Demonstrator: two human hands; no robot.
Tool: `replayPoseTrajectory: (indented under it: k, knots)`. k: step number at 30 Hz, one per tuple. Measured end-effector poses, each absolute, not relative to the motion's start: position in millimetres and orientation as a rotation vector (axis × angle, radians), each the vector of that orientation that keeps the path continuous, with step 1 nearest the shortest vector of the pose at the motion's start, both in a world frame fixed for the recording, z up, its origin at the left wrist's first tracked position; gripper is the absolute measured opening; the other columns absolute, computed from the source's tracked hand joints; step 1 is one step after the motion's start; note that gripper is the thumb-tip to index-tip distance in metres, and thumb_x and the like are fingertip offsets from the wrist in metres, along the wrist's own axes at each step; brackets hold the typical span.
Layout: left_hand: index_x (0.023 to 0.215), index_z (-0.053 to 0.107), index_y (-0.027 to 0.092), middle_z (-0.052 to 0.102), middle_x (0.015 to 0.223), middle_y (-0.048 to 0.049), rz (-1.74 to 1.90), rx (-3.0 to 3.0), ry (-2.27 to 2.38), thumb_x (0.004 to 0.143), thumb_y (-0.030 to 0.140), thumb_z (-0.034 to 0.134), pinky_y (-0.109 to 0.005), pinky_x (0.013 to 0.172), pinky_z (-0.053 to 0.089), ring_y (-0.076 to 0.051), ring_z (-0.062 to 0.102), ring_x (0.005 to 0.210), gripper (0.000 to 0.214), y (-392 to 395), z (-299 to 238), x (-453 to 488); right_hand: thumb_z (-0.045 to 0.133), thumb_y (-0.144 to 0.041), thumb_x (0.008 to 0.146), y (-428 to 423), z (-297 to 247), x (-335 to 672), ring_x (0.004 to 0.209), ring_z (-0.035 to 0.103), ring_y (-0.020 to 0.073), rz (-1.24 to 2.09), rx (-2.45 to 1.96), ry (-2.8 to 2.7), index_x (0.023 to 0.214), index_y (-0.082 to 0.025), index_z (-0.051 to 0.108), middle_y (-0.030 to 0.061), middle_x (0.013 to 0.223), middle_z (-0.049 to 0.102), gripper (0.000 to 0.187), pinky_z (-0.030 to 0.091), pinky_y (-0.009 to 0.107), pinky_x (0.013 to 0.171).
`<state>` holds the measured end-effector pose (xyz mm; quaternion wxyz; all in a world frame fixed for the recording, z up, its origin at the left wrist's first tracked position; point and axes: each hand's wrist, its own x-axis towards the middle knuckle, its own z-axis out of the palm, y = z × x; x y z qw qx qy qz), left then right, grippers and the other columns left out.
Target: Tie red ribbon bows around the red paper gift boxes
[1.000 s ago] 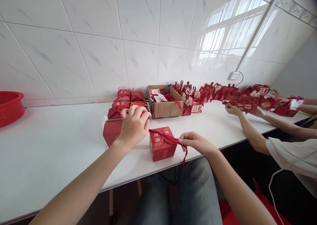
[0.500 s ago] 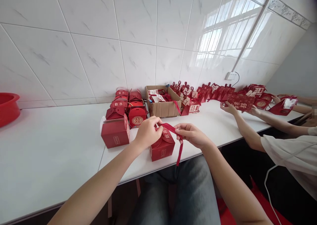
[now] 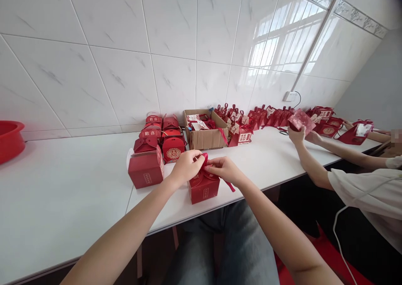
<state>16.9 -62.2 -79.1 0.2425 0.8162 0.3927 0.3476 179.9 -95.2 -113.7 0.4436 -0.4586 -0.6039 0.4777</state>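
Note:
A small red gift box (image 3: 204, 190) with gold print stands on the white table in front of me, close to its front edge. On its top, my left hand (image 3: 189, 166) pinches a raised loop of red ribbon (image 3: 204, 157). My right hand (image 3: 223, 169) is closed on the same ribbon just to the right, its fingertips nearly meeting those of the left. One ribbon tail hangs off to the right of the box, below my right hand. My fingers cover the middle of the ribbon, so I cannot tell whether it is knotted.
Left of my box stand a larger red box (image 3: 146, 170) and rows of red boxes (image 3: 173, 147). Behind is a cardboard carton (image 3: 205, 137) of ribbons and tags. Tagged boxes (image 3: 240, 134) line the wall. A co-worker's hands (image 3: 297, 136) hold a red piece at right. A red basin (image 3: 11, 140) sits far left.
My right hand has moved left to the box top, bringing the stretched ribbon into a loop near my left hand. The co-worker has raised and tilted the red piece.

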Motion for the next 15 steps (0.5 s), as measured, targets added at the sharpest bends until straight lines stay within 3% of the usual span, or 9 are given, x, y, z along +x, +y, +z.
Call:
replayPoseTrajectory:
  k: [5, 7, 10, 15]
  knots:
    - [0.055, 0.049, 0.018, 0.052, 0.056, 0.0006, 0.899, 2.145, 1.048, 0.079, 0.028, 0.04, -0.027, 0.053, 0.034, -0.016, 0.049, 0.058, 0.028, -57, -78, 13, 0.07, -0.037, 0.069, -95, -116, 169, 0.051, 0.049, 0.011, 1.087, -1.228, -1.434, 0.079, -0.016, 0.073, -0.0003, 0.056, 0.06, 0.023, 0.036, 0.025, 0.05]
    - [0.059, 0.054, 0.018, 0.055, 0.059, 0.0001, 0.893, 2.137, 1.036, 0.079, 0.027, 0.039, -0.027, 0.054, 0.037, -0.016, 0.052, 0.06, 0.026, -56, -78, 11, 0.07, -0.036, 0.067, -96, -117, 166, 0.049, 0.047, 0.0105, 1.051, -1.251, -1.408, 0.072, -0.016, 0.07, -0.0009, 0.053, 0.057, 0.021, 0.034, 0.024, 0.048]
    - [0.074, 0.062, 0.018, 0.064, 0.072, -0.0015, 0.916, 2.16, 1.039, 0.077, 0.034, 0.05, -0.028, 0.058, 0.041, -0.018, 0.056, 0.066, 0.02, -57, -80, 10, 0.067, -0.036, 0.068, -97, -117, 164, 0.05, 0.042, 0.0094, 0.939, -1.275, -1.443, 0.065, -0.016, 0.067, -0.0018, 0.052, 0.054, 0.02, 0.03, 0.023, 0.047]
    - [0.081, 0.069, 0.018, 0.072, 0.085, -0.0053, 0.992, 2.256, 1.102, 0.076, 0.036, 0.059, -0.03, 0.067, 0.046, -0.019, 0.061, 0.072, 0.02, -58, -81, 10, 0.066, -0.036, 0.07, -99, -116, 167, 0.057, 0.044, 0.0105, 0.734, -1.288, -1.511, 0.074, -0.019, 0.071, 0.0017, 0.07, 0.063, 0.019, 0.032, 0.024, 0.05]
